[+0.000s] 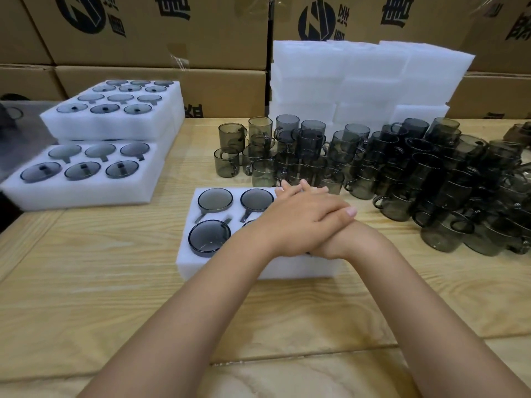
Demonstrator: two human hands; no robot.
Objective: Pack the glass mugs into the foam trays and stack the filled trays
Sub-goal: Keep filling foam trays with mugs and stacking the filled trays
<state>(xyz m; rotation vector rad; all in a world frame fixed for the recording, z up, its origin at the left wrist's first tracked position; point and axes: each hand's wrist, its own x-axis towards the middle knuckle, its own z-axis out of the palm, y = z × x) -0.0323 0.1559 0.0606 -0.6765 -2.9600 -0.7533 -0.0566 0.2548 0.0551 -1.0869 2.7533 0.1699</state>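
A white foam tray (188,264) lies on the wooden table in front of me with dark glass mugs (215,199) sunk into its round pockets. Both hands lie crossed over the tray's right half, fingers straight. My left hand (304,218) is on top, its fingertips pointing right. My right hand (334,243) is underneath, and its fingertips stick out at the tray's far edge. Neither hand holds a mug, and the pockets under them are hidden. Loose smoky mugs (402,173) stand packed together behind and to the right of the tray.
Two filled foam trays (115,126) are stacked at the left, the lower one (86,193) jutting forward. A tall pile of white foam blocks (359,81) stands behind the mugs. Cardboard boxes (161,33) wall off the back. Bare wooden table (115,282) lies near me.
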